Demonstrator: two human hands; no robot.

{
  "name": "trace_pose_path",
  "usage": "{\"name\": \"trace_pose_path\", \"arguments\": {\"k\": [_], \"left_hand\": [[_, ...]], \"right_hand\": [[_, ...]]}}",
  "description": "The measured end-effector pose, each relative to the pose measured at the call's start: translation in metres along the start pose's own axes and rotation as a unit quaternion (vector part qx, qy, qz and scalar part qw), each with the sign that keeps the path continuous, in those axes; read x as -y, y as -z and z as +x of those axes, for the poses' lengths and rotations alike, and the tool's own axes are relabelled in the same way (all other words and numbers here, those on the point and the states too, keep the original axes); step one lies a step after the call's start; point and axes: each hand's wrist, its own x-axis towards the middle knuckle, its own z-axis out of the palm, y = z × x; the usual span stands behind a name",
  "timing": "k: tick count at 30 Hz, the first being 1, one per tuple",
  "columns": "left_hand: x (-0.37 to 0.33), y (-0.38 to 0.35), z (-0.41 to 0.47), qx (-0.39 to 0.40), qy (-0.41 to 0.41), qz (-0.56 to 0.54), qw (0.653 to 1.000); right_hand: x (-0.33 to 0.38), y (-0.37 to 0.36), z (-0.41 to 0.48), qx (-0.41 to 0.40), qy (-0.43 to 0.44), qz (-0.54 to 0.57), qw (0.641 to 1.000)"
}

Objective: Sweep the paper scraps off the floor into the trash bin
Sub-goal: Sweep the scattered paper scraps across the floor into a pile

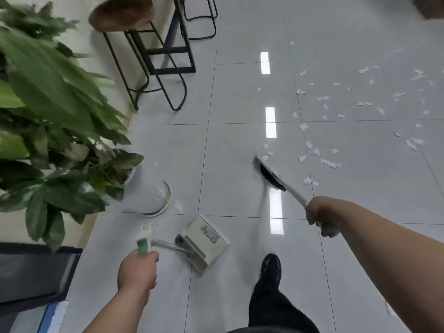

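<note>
R hand (320, 218) grips broom (272, 173) by paper scraps (330, 163); L hand (138, 271) holds dustpan (204, 241).

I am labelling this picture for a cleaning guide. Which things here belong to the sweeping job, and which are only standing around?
Belong to the job:
- paper scraps on the floor tiles
- broom, in the right hand
- dustpan, in the left hand

Just standing around:
- potted plant
- bar stool
- black mat

No trash bin is clearly visible.
</note>
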Motion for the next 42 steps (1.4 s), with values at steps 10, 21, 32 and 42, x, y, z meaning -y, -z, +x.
{"name": "trace_pose_path", "arguments": {"k": [10, 21, 32, 42], "left_hand": [[-0.091, -0.091, 0.000, -0.028, -0.006, 0.011, 1.000], [-0.154, -0.116, 0.016, -0.004, -0.011, -0.031, 0.999], [-0.201, -0.116, 0.086, 0.016, -0.023, -0.020, 0.999], [-0.250, -0.117, 0.149, 0.061, -0.025, 0.025, 0.998]], "right_hand": [[-0.012, 0.136, 0.064, -0.036, 0.042, 0.009, 0.998], [0.032, 0.131, 0.016, 0.095, 0.150, 0.110, 0.978], [0.126, 0.148, 0.053, 0.121, 0.067, 0.202, 0.970], [0.182, 0.210, 0.057, 0.006, -0.019, 0.277, 0.961]]}}
